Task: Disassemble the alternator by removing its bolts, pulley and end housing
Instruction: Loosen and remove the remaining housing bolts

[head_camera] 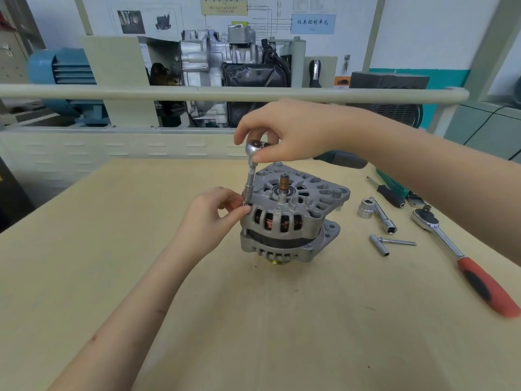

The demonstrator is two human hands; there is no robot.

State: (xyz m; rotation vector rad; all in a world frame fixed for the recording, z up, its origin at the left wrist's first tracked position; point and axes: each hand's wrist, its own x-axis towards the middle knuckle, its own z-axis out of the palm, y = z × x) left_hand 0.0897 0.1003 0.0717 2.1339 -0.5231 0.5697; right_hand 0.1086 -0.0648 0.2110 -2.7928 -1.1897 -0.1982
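Observation:
A silver alternator [293,218] stands on the wooden table [197,320] with its pulley [277,262] underneath and its shaft end pointing up. Copper windings show through the housing slots. My right hand [290,128] grips the head of a small ratchet [255,146], whose long socket [249,183] stands upright at the left rim of the end housing. My left hand [215,211] pinches the bolt head [245,204] at the socket's lower end.
To the right of the alternator lie a large socket [365,209], two long sockets [384,215] [379,245], a loose long bolt [399,242], a screwdriver [387,193] and a red-handled ratchet [465,258]. A rail [197,93] and engine display stand behind the table.

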